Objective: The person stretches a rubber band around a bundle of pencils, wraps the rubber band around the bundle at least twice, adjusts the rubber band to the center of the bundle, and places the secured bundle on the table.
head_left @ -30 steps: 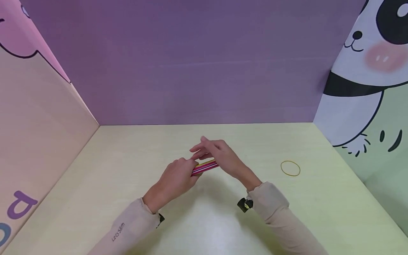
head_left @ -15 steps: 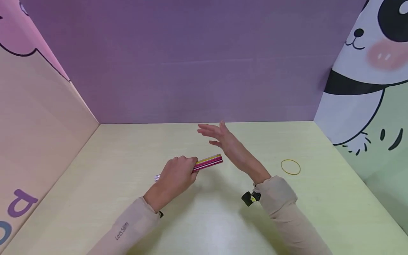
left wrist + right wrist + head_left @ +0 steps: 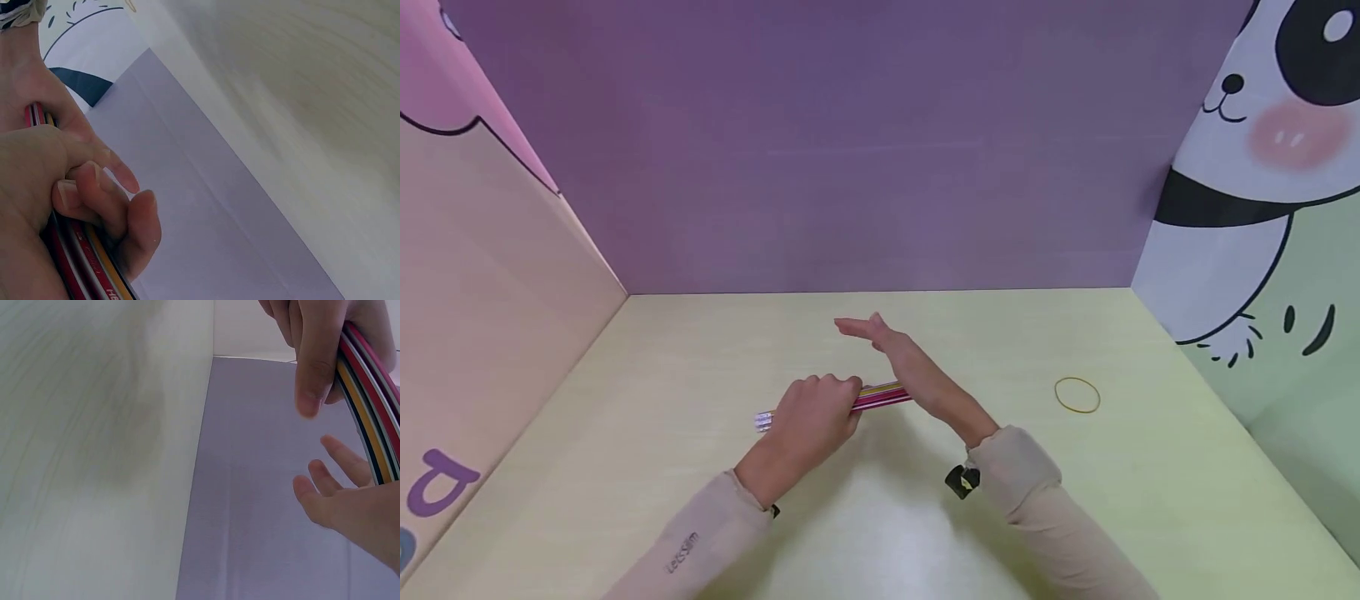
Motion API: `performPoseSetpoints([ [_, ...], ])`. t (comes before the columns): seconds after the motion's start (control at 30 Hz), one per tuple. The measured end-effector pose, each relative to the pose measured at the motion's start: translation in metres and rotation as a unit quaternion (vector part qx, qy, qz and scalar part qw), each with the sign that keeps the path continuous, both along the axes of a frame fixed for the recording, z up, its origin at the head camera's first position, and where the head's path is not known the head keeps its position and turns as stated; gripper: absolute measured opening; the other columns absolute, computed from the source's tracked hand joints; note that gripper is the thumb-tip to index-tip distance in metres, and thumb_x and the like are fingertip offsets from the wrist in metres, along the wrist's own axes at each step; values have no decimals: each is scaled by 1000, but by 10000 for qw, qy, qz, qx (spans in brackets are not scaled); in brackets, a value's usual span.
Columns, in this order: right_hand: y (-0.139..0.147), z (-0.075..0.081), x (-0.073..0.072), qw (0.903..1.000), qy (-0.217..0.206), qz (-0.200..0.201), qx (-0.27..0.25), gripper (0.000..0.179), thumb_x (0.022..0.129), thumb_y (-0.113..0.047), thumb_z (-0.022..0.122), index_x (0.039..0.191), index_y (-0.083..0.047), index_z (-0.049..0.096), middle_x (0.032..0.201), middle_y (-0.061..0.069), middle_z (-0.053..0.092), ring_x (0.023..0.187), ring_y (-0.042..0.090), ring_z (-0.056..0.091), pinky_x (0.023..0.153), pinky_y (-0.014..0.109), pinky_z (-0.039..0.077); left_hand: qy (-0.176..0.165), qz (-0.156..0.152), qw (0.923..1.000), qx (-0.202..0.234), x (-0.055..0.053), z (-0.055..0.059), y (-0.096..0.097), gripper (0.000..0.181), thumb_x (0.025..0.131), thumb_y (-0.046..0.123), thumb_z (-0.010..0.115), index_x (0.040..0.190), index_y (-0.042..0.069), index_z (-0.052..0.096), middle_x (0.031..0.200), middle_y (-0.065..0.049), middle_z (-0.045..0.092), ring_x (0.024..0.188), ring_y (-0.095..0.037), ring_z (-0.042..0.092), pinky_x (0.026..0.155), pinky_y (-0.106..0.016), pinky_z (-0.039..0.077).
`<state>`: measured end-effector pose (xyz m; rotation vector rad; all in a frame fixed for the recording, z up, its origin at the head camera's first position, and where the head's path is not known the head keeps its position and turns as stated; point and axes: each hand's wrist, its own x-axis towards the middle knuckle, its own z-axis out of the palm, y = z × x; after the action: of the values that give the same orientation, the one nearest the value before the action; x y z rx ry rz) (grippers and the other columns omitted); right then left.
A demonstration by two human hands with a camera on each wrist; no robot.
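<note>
Your left hand [image 3: 816,421] grasps the slim bundle of red, yellow and white-striped pencils [image 3: 880,397] around its middle, both ends protruding; your right hand [image 3: 921,371], fingers extended, sets its palm against the bundle's right end.

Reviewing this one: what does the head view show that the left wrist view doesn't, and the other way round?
Only head: the silvery ends of the pencils, the panda's face and the whole yellow rubber band (left wrist has a sliver at most).

Only left wrist: lettering on the pencils, not fully readable, and fingernails of the left hand.

Both: the pencils in the left hand's grip, the right hand, the purple wall and the table.
</note>
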<state>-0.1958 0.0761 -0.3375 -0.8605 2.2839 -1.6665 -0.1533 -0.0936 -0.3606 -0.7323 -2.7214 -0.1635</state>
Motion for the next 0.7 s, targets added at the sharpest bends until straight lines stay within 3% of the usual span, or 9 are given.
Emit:
performPoseSetpoints([
  [0.13, 9, 0, -5, 9997, 55, 10, -252, 65, 103, -63, 17, 145, -27, 51, 147, -15, 49, 139, 5, 37, 118, 44, 25, 17, -157, 9998, 135, -4, -5, 2, 11, 86, 8, 71, 79, 8, 63, 55, 4, 50, 45, -12, 36, 41, -26, 33],
  [0.27, 18, 4, -10, 9995, 175, -35, -268, 66, 104, -60, 18, 146, -20, 50, 148, -10, 48, 141, 8, 36, 118, 44, 26, 18, -26, 9999, 159, -7, -8, -2, 19, 85, 6, 70, 73, 11, 57, 52, 5, 45, 46, -13, 35, 41, -28, 32],
  [0.47, 41, 10, -9, 9970, 272, -549, 464, 62, 105, -57, 25, 147, -18, 48, 150, -7, 46, 142, 17, 36, 118, 46, 26, -67, 17, 9994, 330, -9, -3, -10, 17, 83, 3, 69, 73, 10, 57, 52, 4, 43, 48, -12, 33, 41, -26, 29],
  [0.7, 88, 20, -7, 9863, 426, -1045, 1207, 55, 106, -52, 35, 145, -16, 50, 149, -1, 47, 141, 20, 39, 115, 47, 31, 55, -32, 9989, 459, -9, 2, -12, 14, 84, 3, 69, 77, 9, 59, 54, 4, 47, 48, -12, 34, 41, -25, 26],
])
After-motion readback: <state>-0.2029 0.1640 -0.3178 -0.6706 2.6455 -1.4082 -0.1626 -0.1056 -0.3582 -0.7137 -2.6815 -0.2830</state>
